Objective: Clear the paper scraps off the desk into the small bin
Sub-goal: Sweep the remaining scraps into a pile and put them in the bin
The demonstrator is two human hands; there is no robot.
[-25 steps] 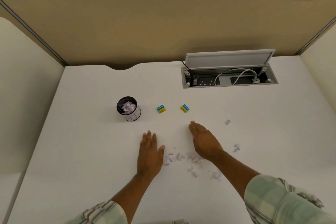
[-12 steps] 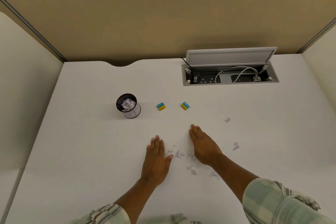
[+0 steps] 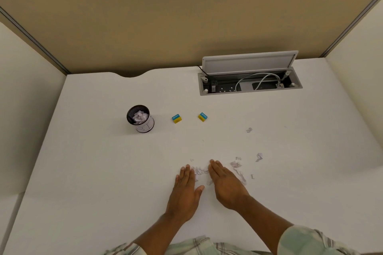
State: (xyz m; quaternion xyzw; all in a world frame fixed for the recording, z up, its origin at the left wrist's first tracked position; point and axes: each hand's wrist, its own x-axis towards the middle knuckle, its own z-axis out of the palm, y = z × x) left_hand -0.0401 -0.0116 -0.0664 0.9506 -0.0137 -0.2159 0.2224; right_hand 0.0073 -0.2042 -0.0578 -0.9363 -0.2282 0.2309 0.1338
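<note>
Low in the middle of the frame, the left hand point(image 3: 185, 193) and right hand point(image 3: 227, 185) lie flat on the white desk point(image 3: 93, 172), fingers straight and each grip wide, holding nothing, with a small heap of torn white paper scraps point(image 3: 200, 171) between them. More scraps lie just right of the right hand. The small black mesh bin point(image 3: 140, 118), already part-filled with paper, stands well apart toward the upper left, left of two yellow-and-blue erasers point(image 3: 176, 118).
</note>
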